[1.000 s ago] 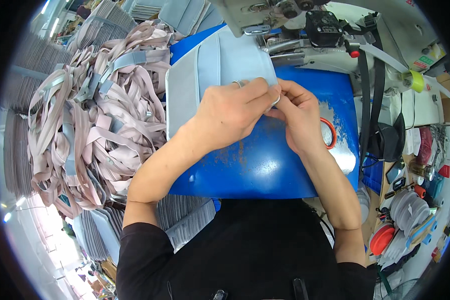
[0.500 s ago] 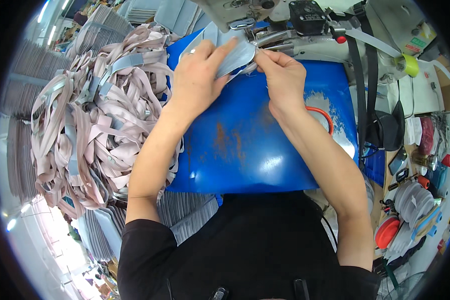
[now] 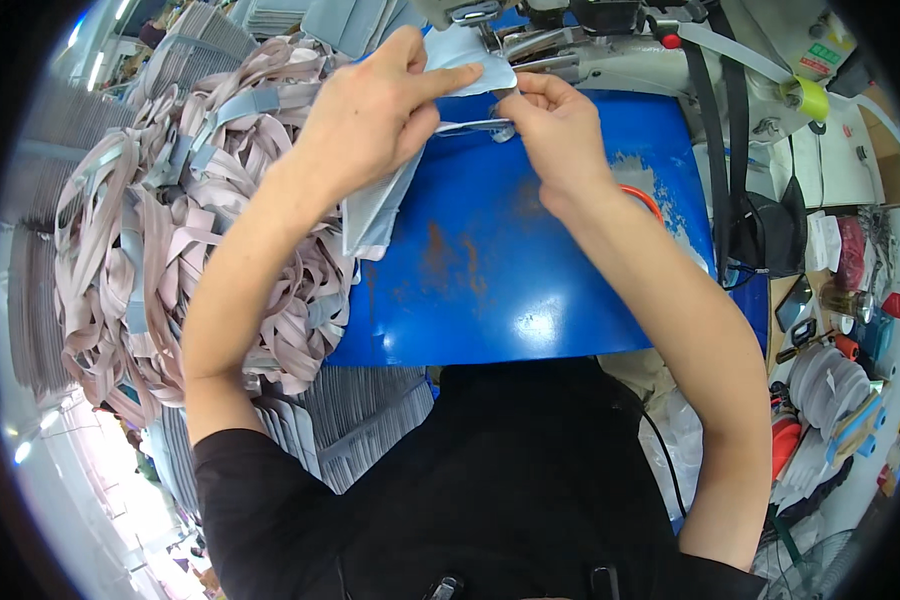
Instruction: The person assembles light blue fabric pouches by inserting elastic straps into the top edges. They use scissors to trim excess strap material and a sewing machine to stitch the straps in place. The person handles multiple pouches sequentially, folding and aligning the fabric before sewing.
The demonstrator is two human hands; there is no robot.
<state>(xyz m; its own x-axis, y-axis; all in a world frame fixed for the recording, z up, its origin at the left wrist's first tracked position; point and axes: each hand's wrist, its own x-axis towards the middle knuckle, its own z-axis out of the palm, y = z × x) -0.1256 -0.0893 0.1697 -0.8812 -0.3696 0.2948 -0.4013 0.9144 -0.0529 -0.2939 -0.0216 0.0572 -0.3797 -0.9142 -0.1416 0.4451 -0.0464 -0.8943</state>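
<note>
A pale blue-grey fabric panel [image 3: 460, 52] lies under the needle area of a sewing machine [image 3: 473, 12] at the top of the view. My left hand [image 3: 375, 115] grips the panel from the left, its index finger stretched across the top and its other fingers curled. Below that hand, a second grey flap [image 3: 378, 212] hangs over the left part of the blue work surface [image 3: 470, 310]; whether it belongs to the same piece is hidden. My right hand [image 3: 560, 130] pinches the panel's right corner between thumb and fingers, close to the machine.
A tangled heap of pinkish straps [image 3: 200, 240] with grey ends borders the work surface on the left. Stacks of grey panels [image 3: 365, 420] stand below and behind it. An orange-red loop [image 3: 642, 200] sits beside my right forearm. Black straps [image 3: 715, 150] hang at the right.
My left hand has moved left and turned, its index finger now pointing right across the panel. The grey flap has come into view below it. My right hand stays pinched at the corner.
</note>
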